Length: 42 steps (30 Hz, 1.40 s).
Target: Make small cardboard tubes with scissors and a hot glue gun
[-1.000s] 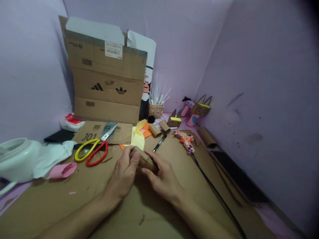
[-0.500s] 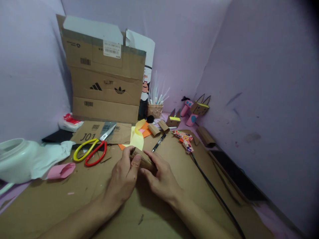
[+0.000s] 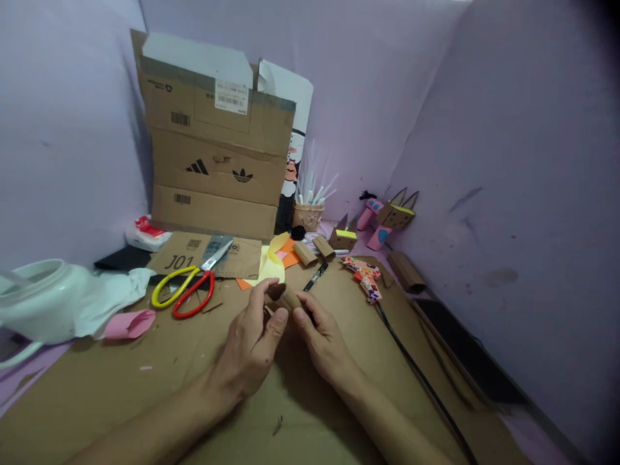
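Observation:
Both my hands meet over the brown cardboard sheet [image 3: 145, 400] at the middle of the table. My left hand [image 3: 249, 349] and my right hand [image 3: 322, 339] pinch a small rolled cardboard piece [image 3: 282, 297] between their fingers, lifted a little off the sheet. Most of that roll is hidden behind my fingers. A black pen [image 3: 315, 276] lies just beyond it, and yellow and orange paper [image 3: 271, 261] lies to its far left side.
Red-and-yellow scissors [image 3: 186, 290] lie to the left, near pink paper [image 3: 128, 323] and a white tub [image 3: 43, 300]. A tall shoe box [image 3: 213, 142] stands at the back. A patterned glue gun [image 3: 365, 274] with a black cord [image 3: 421, 381], cardboard figures [image 3: 394, 213] and a cup of sticks [image 3: 307, 213] stand right.
My hands have lifted the cardboard roll and turned it more upright, with fingers closing to its tip. The view has shifted slightly right.

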Available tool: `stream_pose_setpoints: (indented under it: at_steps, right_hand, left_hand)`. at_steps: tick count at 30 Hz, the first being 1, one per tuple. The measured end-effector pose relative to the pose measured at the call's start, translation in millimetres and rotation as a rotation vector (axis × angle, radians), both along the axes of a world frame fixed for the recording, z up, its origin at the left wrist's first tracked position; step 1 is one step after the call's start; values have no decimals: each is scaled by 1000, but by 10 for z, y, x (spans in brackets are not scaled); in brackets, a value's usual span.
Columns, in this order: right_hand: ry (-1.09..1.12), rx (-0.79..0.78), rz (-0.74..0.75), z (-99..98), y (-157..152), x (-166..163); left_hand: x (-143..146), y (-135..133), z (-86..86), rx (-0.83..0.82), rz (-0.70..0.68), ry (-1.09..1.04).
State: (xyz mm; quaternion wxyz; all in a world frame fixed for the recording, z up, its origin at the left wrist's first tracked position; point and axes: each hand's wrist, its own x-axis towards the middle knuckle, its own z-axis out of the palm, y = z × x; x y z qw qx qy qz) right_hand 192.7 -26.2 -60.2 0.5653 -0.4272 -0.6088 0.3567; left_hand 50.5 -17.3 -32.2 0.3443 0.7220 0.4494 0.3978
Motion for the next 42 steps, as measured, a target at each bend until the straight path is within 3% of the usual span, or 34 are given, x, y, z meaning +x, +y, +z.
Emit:
stream_pose_setpoints:
  at_steps: [5,9,18,21,30,36,39,42]
  right_hand:
    - [504,-312,92,44,72,51]
    - [653,-449,154,95,89,92]
    - [596,-426,249,93,20,-42]
    - [600,-419,245,30,25,-70]
    - [610,-419,228,-9,-13,-163]
    - [559,-451,148,-127,-19,-139]
    - [612,-507,150,-224,-22,-124]
    - [696,-713,190,-312,-54,-124]
  left_hand:
    - [-35,48,37,-80,0,-230]
    - [-48,86,92,-135,12,-224]
    - [28,120,-50,-202,-143,-92]
    - [48,134,-69,-195,-122,-66]
    - [58,163,-138,-278,-148,-290]
    - [38,164,-168,-274,-181,-300]
    - [31,169,-176,-303,-156,-268]
    - [25,177,-151,-371,-179,-259]
